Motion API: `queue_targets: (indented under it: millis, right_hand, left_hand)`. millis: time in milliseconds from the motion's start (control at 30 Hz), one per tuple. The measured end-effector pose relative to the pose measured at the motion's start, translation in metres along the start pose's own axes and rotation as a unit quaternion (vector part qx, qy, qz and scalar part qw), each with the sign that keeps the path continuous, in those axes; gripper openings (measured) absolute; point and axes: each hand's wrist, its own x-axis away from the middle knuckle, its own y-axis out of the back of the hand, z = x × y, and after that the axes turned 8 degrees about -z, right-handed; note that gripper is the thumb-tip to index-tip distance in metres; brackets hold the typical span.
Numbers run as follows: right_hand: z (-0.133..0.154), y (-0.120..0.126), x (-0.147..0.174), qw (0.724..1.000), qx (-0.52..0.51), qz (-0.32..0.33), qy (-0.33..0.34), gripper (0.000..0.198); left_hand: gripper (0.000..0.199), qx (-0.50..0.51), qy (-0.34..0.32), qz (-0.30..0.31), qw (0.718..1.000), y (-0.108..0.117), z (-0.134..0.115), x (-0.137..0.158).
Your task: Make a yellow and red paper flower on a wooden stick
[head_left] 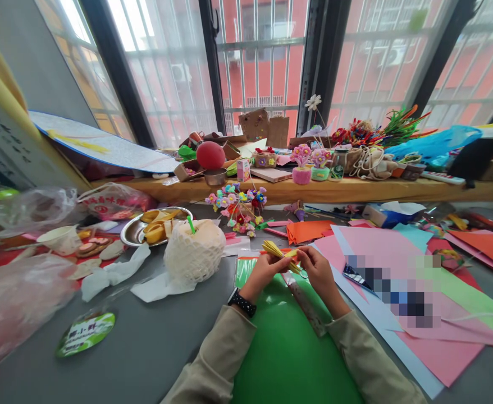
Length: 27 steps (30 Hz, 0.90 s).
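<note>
pinching yellow paper [274, 250], both hands [265, 271] [319, 275] hover near the green mat's [288, 359] far edge.

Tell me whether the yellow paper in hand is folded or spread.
Folded: the yellow paper shows narrow, layered strips instead of one flat sheet, held between the left hand and the right hand.

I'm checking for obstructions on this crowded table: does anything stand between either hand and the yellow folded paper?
Nothing visible does. The left hand grips the yellow folded paper, and the right hand appears to touch it too. The green mat and ruler-like strip lie beneath the hands, not in between.
</note>
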Motion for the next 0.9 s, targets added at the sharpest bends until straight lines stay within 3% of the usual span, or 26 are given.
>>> queue_targets:
  millis: [267,533,633,733,800,900]
  right_hand:
    - [0.007,0.003,-0.001,0.995,-0.08,-0.016,-0.053,0.029]
    - [0.01,0.006,0.0,0.998,-0.043,-0.038,-0.033,0.028]
    - [0.009,0.01,-0.001,0.997,0.027,-0.075,0.007,0.028]
    - [0.008,0.012,-0.002,0.992,0.083,-0.071,0.057,0.027]
    - [0.009,0.012,-0.002,0.988,0.108,-0.045,0.096,0.026]
    - [0.009,0.01,0.0,0.98,0.134,-0.022,0.148,0.025]
  left_hand:
    - [0.038,0.002,0.003,0.07,0.998,-0.001,0.003,0.0]
    - [0.038,0.016,0.017,0.023,0.999,-0.001,0.002,0.0]
    - [0.045,-0.009,-0.061,-0.08,0.995,0.002,0.003,-0.002]
    - [0.04,-0.11,-0.214,-0.158,0.958,0.005,0.0,0.0]
    - [0.029,-0.197,-0.28,-0.127,0.931,0.005,-0.002,0.002]
    - [0.019,-0.271,-0.307,-0.088,0.908,0.002,-0.003,0.006]
